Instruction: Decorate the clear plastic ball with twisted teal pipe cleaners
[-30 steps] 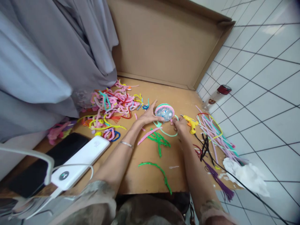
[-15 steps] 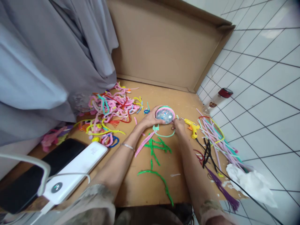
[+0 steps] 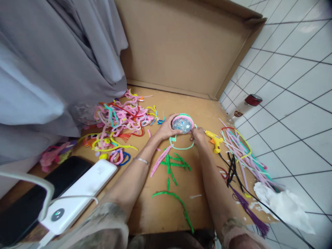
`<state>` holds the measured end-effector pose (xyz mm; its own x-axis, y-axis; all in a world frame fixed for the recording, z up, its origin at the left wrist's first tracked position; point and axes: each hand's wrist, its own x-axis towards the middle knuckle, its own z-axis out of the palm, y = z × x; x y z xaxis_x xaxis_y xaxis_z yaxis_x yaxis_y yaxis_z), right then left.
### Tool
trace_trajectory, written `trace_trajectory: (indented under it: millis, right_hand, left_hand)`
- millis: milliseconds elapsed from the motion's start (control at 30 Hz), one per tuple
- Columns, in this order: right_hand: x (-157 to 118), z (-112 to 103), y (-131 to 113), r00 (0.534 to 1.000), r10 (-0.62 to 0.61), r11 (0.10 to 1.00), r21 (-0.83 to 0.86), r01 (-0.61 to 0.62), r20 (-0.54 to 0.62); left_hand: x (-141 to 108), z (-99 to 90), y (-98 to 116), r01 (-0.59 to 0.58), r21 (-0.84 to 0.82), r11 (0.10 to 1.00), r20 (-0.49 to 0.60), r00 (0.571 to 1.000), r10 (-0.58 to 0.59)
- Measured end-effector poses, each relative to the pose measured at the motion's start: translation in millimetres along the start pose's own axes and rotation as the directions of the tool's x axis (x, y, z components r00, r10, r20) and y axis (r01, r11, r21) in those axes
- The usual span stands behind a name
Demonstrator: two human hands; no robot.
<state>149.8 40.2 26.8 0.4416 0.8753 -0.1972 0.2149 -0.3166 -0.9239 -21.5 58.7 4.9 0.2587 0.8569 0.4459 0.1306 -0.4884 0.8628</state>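
Note:
A clear round piece [image 3: 183, 125] with a pink and green rim is held near the middle of the table. Wrapped round its left side are the fingers of my left hand [image 3: 167, 128]. At its lower right edge, my right hand [image 3: 197, 136] pinches a mint-green strip [image 3: 185, 149] that curves below the round piece. Pink strips [image 3: 160, 160] and green fuzzy pieces [image 3: 168, 164] lie just nearer to me. To the right of my right hand rests a yellow glue gun [image 3: 215, 141], its nozzle pointing towards that hand.
A pink tangle of pipe cleaners [image 3: 121, 117] lies at the left, beyond a white power bank [image 3: 80, 193] and a black one [image 3: 44, 193]. Lilac stems [image 3: 240, 152], white tissue [image 3: 282, 204] and a red-lidded bottle [image 3: 243, 107] are at the right. Cardboard [image 3: 178, 48] stands behind.
The camera view has shifted slightly. The round piece is tilted a little differently, with more of its green rim showing. Both hands keep their hold.

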Motion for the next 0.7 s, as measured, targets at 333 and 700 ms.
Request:
trace_trajectory:
  millis: [333,700]
  right_hand:
    - [-4,-1,-1,0.978,-0.202,0.979,0.005,0.202,0.047]
    - [10,-1,9,0.973,-0.232,0.971,-0.053,0.231,-0.001]
  left_hand:
    - [-2,2.8,-12,-0.021,0.033,0.999,-0.062,0.998,0.023]
    - [-2,2.6,-14,0.003,0.001,1.0,-0.075,0.997,-0.003]
